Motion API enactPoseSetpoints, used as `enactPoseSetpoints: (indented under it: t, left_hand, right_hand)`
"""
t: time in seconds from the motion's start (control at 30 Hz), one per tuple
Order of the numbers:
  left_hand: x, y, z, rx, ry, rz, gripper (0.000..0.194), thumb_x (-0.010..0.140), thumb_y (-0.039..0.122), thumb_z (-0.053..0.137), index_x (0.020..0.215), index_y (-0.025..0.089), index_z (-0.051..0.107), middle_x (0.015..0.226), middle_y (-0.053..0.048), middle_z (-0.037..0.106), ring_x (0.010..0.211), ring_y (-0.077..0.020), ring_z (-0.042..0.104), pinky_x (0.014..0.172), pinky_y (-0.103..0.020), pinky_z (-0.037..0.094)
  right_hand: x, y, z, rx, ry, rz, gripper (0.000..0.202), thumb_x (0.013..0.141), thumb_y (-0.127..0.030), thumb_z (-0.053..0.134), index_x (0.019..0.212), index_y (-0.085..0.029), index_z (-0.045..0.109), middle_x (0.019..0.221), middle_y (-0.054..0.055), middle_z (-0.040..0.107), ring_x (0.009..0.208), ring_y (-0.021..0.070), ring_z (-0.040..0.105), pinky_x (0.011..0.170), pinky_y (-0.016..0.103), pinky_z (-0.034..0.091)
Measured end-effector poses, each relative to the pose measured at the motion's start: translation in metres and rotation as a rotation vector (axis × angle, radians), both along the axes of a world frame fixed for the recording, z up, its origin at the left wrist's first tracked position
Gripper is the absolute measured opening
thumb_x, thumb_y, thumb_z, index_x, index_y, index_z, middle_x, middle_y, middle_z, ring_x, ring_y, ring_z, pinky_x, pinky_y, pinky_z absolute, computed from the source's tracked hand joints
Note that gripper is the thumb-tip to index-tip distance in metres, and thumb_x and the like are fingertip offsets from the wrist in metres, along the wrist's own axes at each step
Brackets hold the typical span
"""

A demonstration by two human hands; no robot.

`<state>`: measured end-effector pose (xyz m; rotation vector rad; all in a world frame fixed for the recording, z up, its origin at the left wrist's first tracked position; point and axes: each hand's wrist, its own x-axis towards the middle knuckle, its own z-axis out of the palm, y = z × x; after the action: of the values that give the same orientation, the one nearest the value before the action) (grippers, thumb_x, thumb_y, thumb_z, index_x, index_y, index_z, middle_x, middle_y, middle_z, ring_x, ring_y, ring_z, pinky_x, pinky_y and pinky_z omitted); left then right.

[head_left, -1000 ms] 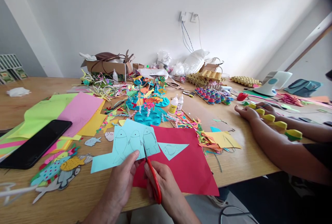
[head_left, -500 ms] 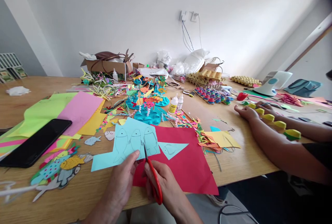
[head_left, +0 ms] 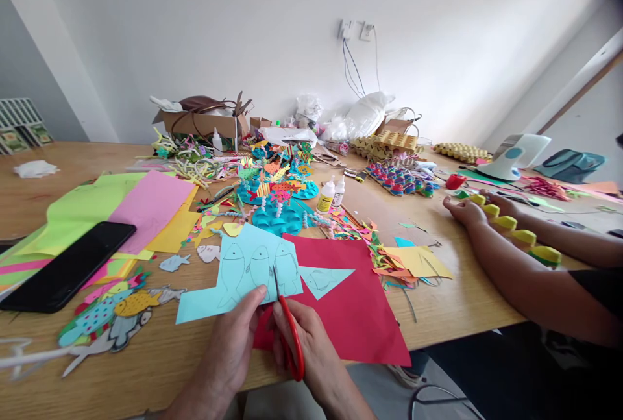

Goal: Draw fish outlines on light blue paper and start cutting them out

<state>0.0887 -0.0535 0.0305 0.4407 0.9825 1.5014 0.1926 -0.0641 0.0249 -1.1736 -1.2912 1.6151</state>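
Note:
My left hand [head_left: 233, 335] pinches the lower edge of a light blue sheet of paper [head_left: 204, 303], thumb on top. Three fish are drawn side by side on that sheet in dark outline. In my right hand [head_left: 309, 342] is a pair of red-handled scissors [head_left: 292, 332], its blades pointing up and lying over the sheet between the middle and right fish. Behind and below lies a red sheet of paper [head_left: 360, 316]. On it rests a light blue triangle of paper [head_left: 324, 281] with one drawn fish.
At left lie cut-out paper fish [head_left: 136, 304], a black phone [head_left: 68, 267] and coloured paper sheets [head_left: 92, 202]. Ahead are a blue egg-carton piece with paper fish [head_left: 277, 217] and glue bottles [head_left: 326, 197]. Another person's arms [head_left: 501, 277] rest at right beside painted egg cups [head_left: 524, 238].
The light blue sheet has shifted slightly right and down, with my left hand. The scissors' blades sit a little farther right and look more upright and closer together.

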Motion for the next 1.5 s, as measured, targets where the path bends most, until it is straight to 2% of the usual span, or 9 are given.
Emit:
enactPoseSetpoints:
  t: [0.17,0.3,0.57,0.8,1.03,1.17,1.27,1.37,1.5]
  left_hand:
    - [0.0,0.0,0.0,-0.013,0.006,0.011,0.048,0.052,0.024,0.078,0.097,0.02,0.063,0.097,-0.002,0.069,0.106,-0.0273,0.057,0.093,-0.037,0.044]
    - [0.001,-0.001,-0.001,-0.021,0.004,0.012,0.048,0.051,0.024,0.078,0.096,0.019,0.063,0.094,-0.002,0.07,0.102,-0.0272,0.059,0.089,-0.037,0.046]
    - [0.0,-0.003,-0.004,-0.035,0.021,-0.008,0.044,0.05,0.026,0.079,0.09,0.018,0.064,0.089,-0.002,0.07,0.097,-0.0269,0.061,0.087,-0.036,0.047]
    - [0.0,-0.004,-0.004,-0.02,-0.007,-0.021,0.042,0.052,0.024,0.079,0.091,0.018,0.064,0.086,-0.001,0.07,0.098,-0.0262,0.061,0.089,-0.036,0.046]
    - [0.001,-0.004,-0.002,-0.033,-0.008,-0.008,0.04,0.05,0.022,0.078,0.087,0.017,0.065,0.084,-0.001,0.07,0.09,-0.0234,0.063,0.084,-0.033,0.048]
    - [-0.002,0.0,-0.002,-0.033,-0.035,-0.01,0.039,0.049,0.022,0.079,0.085,0.016,0.066,0.08,-0.001,0.069,0.087,-0.0232,0.063,0.077,-0.031,0.05]
    - [-0.009,0.005,0.0,0.031,-0.027,0.052,0.043,0.047,0.018,0.08,0.088,0.017,0.066,0.084,-0.001,0.068,0.079,-0.0194,0.062,0.065,-0.026,0.052]
    - [-0.016,0.007,0.0,0.013,-0.002,0.098,0.047,0.046,0.018,0.082,0.09,0.02,0.065,0.083,0.002,0.067,0.068,-0.0151,0.059,0.05,-0.021,0.049]
    - [-0.017,0.005,-0.001,0.008,0.0,0.066,0.05,0.045,0.018,0.084,0.091,0.02,0.065,0.077,0.004,0.064,0.056,-0.01,0.053,0.039,-0.017,0.043]
  right_hand:
    - [-0.001,-0.001,-0.001,-0.015,0.007,-0.026,0.06,0.073,-0.076,0.042,0.061,-0.017,0.044,0.04,-0.005,0.043,0.036,0.0057,0.037,0.036,0.017,0.026]
    - [0.0,-0.002,-0.004,-0.018,-0.007,-0.041,0.059,0.073,-0.075,0.044,0.06,-0.018,0.043,0.039,-0.006,0.041,0.034,0.0056,0.035,0.035,0.018,0.024]
    - [0.004,-0.002,-0.001,-0.033,0.005,0.054,0.055,0.077,-0.071,0.043,0.064,-0.018,0.045,0.038,-0.006,0.044,0.034,0.0068,0.039,0.035,0.018,0.028]
    - [0.007,-0.003,0.003,-0.033,0.044,0.06,0.054,0.078,-0.069,0.046,0.065,-0.016,0.048,0.039,-0.005,0.045,0.035,0.0067,0.04,0.036,0.017,0.028]
    - [0.008,-0.002,0.0,-0.057,0.129,0.076,0.052,0.081,-0.065,0.046,0.068,-0.015,0.05,0.038,-0.006,0.044,0.034,0.0063,0.04,0.036,0.017,0.027]
    - [0.006,-0.002,-0.002,-0.035,0.065,0.074,0.052,0.08,-0.067,0.045,0.065,-0.016,0.047,0.039,-0.005,0.045,0.034,0.0063,0.04,0.036,0.016,0.028]
    - [0.013,-0.008,0.0,-0.054,0.001,0.141,0.051,0.08,-0.066,0.046,0.069,-0.016,0.049,0.04,-0.006,0.046,0.034,0.0067,0.04,0.035,0.016,0.027]
    - [0.026,-0.016,0.009,-0.113,-0.087,0.211,0.054,0.077,-0.07,0.045,0.072,-0.017,0.051,0.04,-0.006,0.046,0.032,0.0064,0.037,0.032,0.017,0.023]
    - [0.036,-0.018,0.024,-0.081,-0.046,0.226,0.055,0.077,-0.07,0.045,0.076,-0.016,0.053,0.041,-0.006,0.047,0.035,0.0063,0.039,0.037,0.017,0.027]
